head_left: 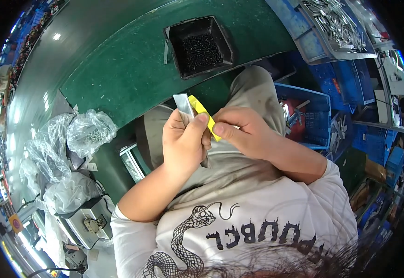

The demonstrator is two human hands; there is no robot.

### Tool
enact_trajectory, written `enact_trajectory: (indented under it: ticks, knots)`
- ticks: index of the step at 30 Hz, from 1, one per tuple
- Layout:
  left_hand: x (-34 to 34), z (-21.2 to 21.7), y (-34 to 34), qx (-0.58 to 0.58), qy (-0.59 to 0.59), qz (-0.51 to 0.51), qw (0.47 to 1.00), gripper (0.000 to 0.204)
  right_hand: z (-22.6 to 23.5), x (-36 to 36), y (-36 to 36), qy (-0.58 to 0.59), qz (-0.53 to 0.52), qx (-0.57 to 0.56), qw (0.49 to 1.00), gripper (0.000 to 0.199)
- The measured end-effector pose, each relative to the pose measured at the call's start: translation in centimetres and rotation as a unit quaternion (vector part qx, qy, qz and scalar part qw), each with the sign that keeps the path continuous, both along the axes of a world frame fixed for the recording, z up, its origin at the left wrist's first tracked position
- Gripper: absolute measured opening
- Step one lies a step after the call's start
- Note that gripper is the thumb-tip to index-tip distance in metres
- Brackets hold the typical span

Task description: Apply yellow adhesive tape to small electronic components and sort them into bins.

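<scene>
My left hand (183, 141) is closed round a flat grey metal bar (182, 103), held above my lap with its upper end sticking out past the fingers. A bright yellow strip (202, 111) lies beside the bar, between my two hands. The left thumb presses near the middle of this strip. My right hand (243, 129) pinches the strip's lower end between thumb and fingers. What the strip is made of I cannot tell. Part of the bar is hidden behind the left fingers, and its lower end shows below them.
On the green table (123, 69) ahead, a black bin (225, 41) holds many small dark pieces. A blue bin (308, 44) of metal parts stands at far right, with a blue crate (299, 90) beside my leg. Clear plastic bags (88, 134) lie at left.
</scene>
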State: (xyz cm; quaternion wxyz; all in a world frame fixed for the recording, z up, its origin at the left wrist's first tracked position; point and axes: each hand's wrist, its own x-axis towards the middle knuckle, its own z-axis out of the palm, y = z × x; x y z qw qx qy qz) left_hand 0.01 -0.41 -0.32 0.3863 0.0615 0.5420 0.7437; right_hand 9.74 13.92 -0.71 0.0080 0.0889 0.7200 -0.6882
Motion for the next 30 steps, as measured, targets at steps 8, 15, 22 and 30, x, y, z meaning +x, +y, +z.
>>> enact_trajectory:
  ticks: [8,15,22,30]
  knots:
    - [0.1,0.1,0.1,-0.002,-0.035,-0.011,0.999,0.015,-0.5,0.2,0.4,0.104,0.043,0.085,0.99,0.014]
    - [-0.2,0.1,0.4,-0.009,-0.037,0.014,0.999,0.015,-0.2,0.1,-0.1,0.1,0.052,0.039,0.993,0.022]
    - [-0.3,0.0,-0.4,0.019,-0.013,0.002,1.0,0.012,0.0,0.1,-0.2,0.091,0.049,-0.004,0.995,0.019]
    - [0.2,0.6,-0.4,-0.025,0.032,-0.002,0.999,0.012,0.4,-0.3,-0.3,0.038,0.044,-0.071,0.996,0.018]
